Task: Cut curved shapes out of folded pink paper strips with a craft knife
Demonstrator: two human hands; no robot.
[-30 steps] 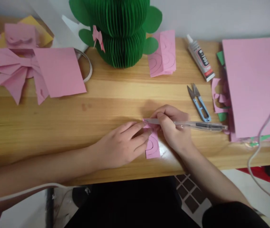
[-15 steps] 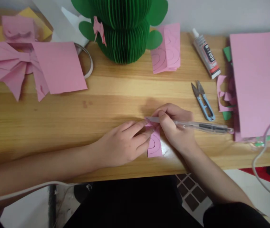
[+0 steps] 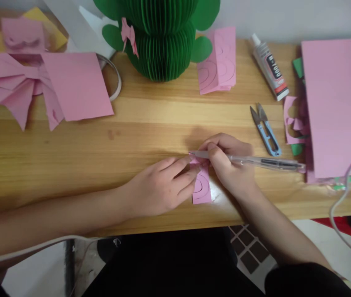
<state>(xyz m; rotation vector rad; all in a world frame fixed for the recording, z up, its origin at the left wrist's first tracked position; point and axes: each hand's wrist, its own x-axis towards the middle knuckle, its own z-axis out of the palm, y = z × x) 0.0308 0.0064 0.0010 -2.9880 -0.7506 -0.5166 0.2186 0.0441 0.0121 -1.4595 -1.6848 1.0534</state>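
Observation:
A small pink paper strip (image 3: 202, 190) with curved pen lines lies on the wooden table near its front edge. My left hand (image 3: 167, 185) rests flat, its fingertips pressing the strip's upper part and hiding some of it. In my right hand (image 3: 231, 161) is a clear pen (image 3: 265, 162), pinched between thumb and fingers. The pen's tip touches or hovers just over the strip's top left corner; which of the two I cannot tell.
Blue thread snips (image 3: 266, 131) and a glue tube (image 3: 270, 68) lie right. Beyond stands a green honeycomb paper figure (image 3: 163, 49) beside folded pink paper (image 3: 225, 62). Pink sheets (image 3: 339, 107) are stacked at right; a pink paper bow (image 3: 24, 78) and a tape roll (image 3: 118, 84) lie left.
The view has shifted very slightly. Both hands, the pen and the strip keep nearly the same places relative to each other.

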